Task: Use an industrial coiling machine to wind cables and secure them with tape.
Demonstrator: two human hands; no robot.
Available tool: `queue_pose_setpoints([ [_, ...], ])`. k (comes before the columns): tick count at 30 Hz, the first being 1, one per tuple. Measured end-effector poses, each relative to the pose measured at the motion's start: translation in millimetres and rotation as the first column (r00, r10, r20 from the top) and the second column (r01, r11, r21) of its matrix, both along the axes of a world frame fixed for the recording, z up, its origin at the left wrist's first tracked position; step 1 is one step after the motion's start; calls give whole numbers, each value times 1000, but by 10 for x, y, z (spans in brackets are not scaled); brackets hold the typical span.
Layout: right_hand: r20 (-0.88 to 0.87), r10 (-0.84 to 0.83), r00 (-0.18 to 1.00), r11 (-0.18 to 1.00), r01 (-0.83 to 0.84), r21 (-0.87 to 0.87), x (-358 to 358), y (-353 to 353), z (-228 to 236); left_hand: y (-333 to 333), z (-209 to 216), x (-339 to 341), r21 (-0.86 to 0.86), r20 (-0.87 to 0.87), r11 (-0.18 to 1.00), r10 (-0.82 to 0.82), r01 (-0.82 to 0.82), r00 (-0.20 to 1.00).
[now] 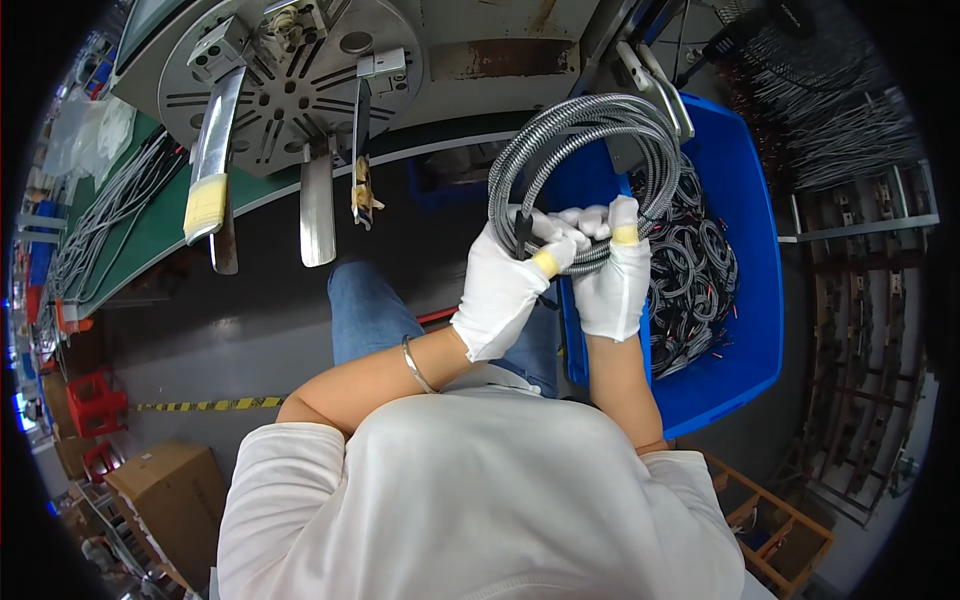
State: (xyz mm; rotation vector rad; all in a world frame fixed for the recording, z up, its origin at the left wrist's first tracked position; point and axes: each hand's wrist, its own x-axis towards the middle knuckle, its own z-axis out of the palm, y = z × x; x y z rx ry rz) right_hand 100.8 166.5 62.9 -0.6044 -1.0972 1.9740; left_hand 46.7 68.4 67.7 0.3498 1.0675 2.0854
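Note:
A coil of grey braided cable [513,150] is held up in front of me, its loops gathered into a ring. Both my hands wear white gloves with yellow tape round the thumbs. My left hand [507,285] is closed round the lower left of the coil, where a dark strip crosses the loops. At the lower right, my right hand [615,280] grips the same coil, thumb up and fingers curled toward the left hand. Behind the coil, at the right, a blue bin [755,290] holds many similar coiled cables [685,270].
A round slotted metal disc [290,85] with projecting flat arms [317,210] stands at the upper left. Beside it, loose cables [115,195] lie on a green bench [150,240]. A fan [785,40] and hanging cables are at the upper right. A cardboard box [170,500] sits lower left.

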Motion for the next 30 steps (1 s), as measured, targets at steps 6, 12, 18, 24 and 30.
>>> queue_pose_setpoints([
  [6,-290,161,943,963,-214,-162,105,182,-85,-55,99,-80,-169,-245,976,93,-137,965],
  [12,-291,318,902,936,-348,-57,176,245,-161,-46,393,-241,-103,-713,904,224,-415,664],
  [18,-93,227,970,974,-226,22,323,201,-183,-248,696,-287,-460,-492,887,-292,40,820],
  [24,347,-237,907,458,-211,864,294,325,233,-259,537,-373,-584,-465,786,-528,202,711],
  [30,881,164,444,194,-890,413,371,344,728,-268,460,-346,-625,-735,780,-572,-35,364],
])
